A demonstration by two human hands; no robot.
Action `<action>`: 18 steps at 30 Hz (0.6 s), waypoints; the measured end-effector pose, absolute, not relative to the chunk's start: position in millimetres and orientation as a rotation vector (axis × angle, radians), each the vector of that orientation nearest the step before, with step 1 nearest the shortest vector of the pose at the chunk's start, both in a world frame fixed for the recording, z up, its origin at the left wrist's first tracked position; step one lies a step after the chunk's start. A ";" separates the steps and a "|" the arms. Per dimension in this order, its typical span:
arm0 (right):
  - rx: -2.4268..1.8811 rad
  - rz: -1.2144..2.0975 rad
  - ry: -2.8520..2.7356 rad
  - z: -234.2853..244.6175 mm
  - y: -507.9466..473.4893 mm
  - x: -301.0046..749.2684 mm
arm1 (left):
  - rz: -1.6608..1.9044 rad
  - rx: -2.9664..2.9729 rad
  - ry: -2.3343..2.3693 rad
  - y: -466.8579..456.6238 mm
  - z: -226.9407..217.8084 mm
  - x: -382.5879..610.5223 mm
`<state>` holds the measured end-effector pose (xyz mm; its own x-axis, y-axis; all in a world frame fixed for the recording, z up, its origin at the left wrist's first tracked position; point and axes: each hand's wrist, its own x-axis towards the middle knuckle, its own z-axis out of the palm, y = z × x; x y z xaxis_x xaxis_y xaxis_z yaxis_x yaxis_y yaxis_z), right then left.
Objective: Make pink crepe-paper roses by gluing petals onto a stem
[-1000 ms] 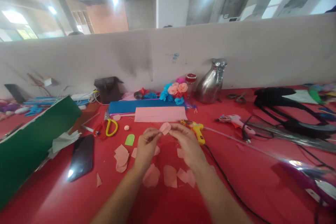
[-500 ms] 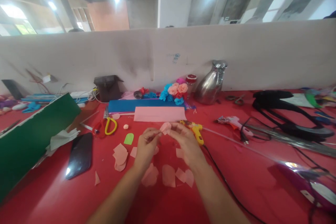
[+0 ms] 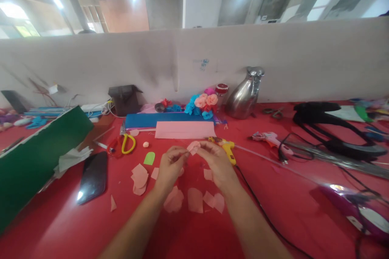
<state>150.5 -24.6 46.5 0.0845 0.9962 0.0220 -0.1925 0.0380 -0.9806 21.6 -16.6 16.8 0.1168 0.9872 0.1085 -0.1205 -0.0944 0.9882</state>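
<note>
A small pink paper petal (image 3: 193,147) is pinched between my two hands above the red table. My left hand (image 3: 172,166) grips its left edge with thumb and forefinger. The fingers of my right hand (image 3: 217,164) are closed on its other side. Below and around my hands lie several cut pink paper pieces (image 3: 195,200), some rounded, some square. A stack of pink petals (image 3: 140,179) is left of my left hand, near a light green rounded template (image 3: 149,158). Just beyond my right hand rests a yellow glue gun (image 3: 228,148).
A pink paper strip (image 3: 185,130) lies before a blue folded sheet (image 3: 139,121). Yellow-and-red scissors (image 3: 128,144), a phone (image 3: 92,178) and a green board (image 3: 39,162) are left. Behind stand crepe flowers (image 3: 206,102) and a steel jug (image 3: 245,95). A black cable (image 3: 258,206) runs along the right.
Both hands stay nearly in place, still pinching the petal, which has shifted slightly right and turned a little. The camera view has tilted slightly.
</note>
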 end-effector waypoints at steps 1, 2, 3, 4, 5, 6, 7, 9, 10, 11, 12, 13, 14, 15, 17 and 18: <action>-1.083 1.211 -1.030 46.7 -24.7 151.0 | 1.235 1.253 0.973 -16.8 17.6 21.0; -1.082 1.209 -1.039 46.9 -24.7 151.5 | 1.229 1.243 0.959 -16.8 18.3 20.3; -1.080 1.210 -1.046 47.1 -24.8 152.1 | 1.219 1.215 0.943 -16.6 19.0 19.6; -1.074 1.211 -1.052 47.2 -24.8 152.8 | 1.205 1.166 0.927 -16.2 19.6 18.7; -1.066 1.213 -1.059 47.3 -24.7 153.6 | 1.182 1.095 0.911 -15.7 20.3 17.7; -1.056 1.218 -1.069 47.2 -24.7 154.4 | 1.152 1.012 0.896 -14.9 20.8 16.5; -1.046 1.227 -1.081 47.1 -24.6 155.2 | 1.114 0.924 0.881 -14.1 21.4 15.3; -1.037 1.250 -1.110 46.5 -24.4 156.4 | 1.014 0.785 0.847 -12.4 22.4 12.8; -1.039 1.263 -1.121 46.1 -24.2 156.7 | 0.963 0.746 0.825 -11.8 22.7 11.8; -1.043 1.275 -1.127 45.8 -24.1 156.8 | 0.917 0.726 0.799 -11.4 22.9 10.9; -1.046 1.285 -1.128 45.5 -24.1 156.7 | 0.885 0.716 0.774 -11.2 23.0 10.2; -1.048 1.293 -1.127 45.3 -24.1 156.4 | 0.865 0.713 0.754 -11.1 22.8 9.7; -1.048 1.299 -1.125 45.3 -24.2 156.1 | 0.859 0.713 0.740 -11.0 22.4 9.5; -1.046 1.304 -1.126 45.5 -24.4 155.7 | 0.863 0.713 0.734 -11.0 21.8 9.4; -1.043 1.306 -1.135 46.1 -24.9 155.2 | 0.869 0.711 0.737 -11.1 20.7 9.5; -1.041 1.305 -1.139 46.4 -25.2 155.1 | 0.872 0.711 0.738 -11.2 20.3 9.6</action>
<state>155.1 -25.2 46.4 -0.0542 0.9981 0.0305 -0.1650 0.0212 -0.9861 9.6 -11.2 20.3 0.4400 0.8568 -0.2689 -0.4065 0.4570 0.7911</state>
